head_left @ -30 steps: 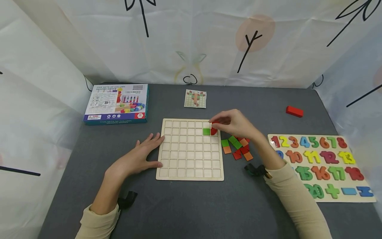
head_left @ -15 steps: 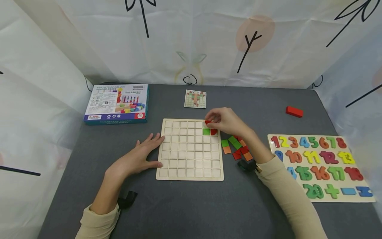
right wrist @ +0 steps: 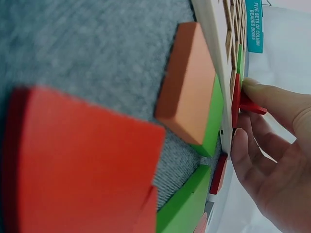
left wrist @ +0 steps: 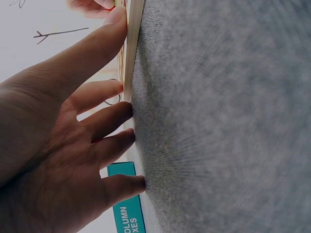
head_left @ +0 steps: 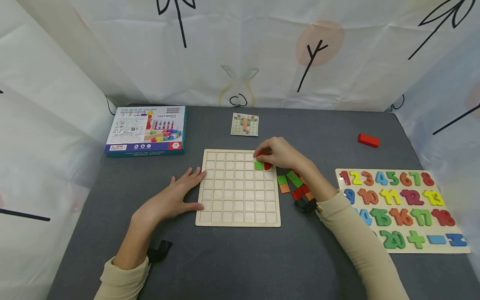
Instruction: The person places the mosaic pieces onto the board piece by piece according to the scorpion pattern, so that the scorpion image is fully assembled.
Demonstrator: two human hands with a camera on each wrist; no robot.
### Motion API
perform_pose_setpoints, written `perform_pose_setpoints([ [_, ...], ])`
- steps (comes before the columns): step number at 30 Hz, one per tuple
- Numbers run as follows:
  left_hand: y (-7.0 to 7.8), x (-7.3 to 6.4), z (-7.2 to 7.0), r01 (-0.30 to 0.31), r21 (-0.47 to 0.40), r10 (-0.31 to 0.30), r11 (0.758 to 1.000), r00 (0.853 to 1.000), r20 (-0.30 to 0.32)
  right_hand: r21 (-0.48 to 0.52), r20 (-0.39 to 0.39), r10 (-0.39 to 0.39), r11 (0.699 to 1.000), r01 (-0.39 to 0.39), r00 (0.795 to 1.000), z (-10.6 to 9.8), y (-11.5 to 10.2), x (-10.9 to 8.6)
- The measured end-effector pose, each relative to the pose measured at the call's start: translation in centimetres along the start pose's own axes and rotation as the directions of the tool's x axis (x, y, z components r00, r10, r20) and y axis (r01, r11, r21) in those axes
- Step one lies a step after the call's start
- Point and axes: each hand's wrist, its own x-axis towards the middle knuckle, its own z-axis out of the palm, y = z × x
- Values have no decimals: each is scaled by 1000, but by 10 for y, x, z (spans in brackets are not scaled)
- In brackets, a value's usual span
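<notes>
A wooden grid board [head_left: 228, 196] lies on the dark table. In its upper right part sit a green square tile [head_left: 258, 166] and, beside it, a red tile with a curved edge [head_left: 267, 166]. My right hand [head_left: 279, 152] is over the top right corner, pinching another red tile [right wrist: 253, 106] between thumb and fingers, just above the green one. My left hand [head_left: 168, 198] has its fingers spread, with thumb and index fingertip [left wrist: 116, 87] against the board's left edge. Right of the board lie loose tiles, among them a green one [head_left: 294, 179] and an orange one [right wrist: 187, 87].
Behind the board is a small pattern card [head_left: 245, 124]. A game box [head_left: 146, 130] lies at the back left. On the right are a number puzzle board [head_left: 465, 250] and a red block [head_left: 368, 140]. White cloth [head_left: 262, 50] hangs behind the table.
My right hand has shifted left across the board's top right corner with the red tile, from over the last column to over the green tile's column. The left hand stays put.
</notes>
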Motion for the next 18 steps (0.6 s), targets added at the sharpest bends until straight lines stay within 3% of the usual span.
perform_pose_setpoints([
  [4, -9, 2, 3, -20, -19, 20, 1000, 1000, -8, 13, -12, -19, 1000, 19, 1000, 0, 1, 0],
  [12, 18, -5, -7, 29, 8, -29, 1000, 999, 21, 49, -49, -25, 998, 27, 999, -2, 3, -3],
  [18, 14, -3, -5, 30, 14, -30, 999, 999, 20, 53, -34, -17, 998, 19, 999, -2, 2, -4],
])
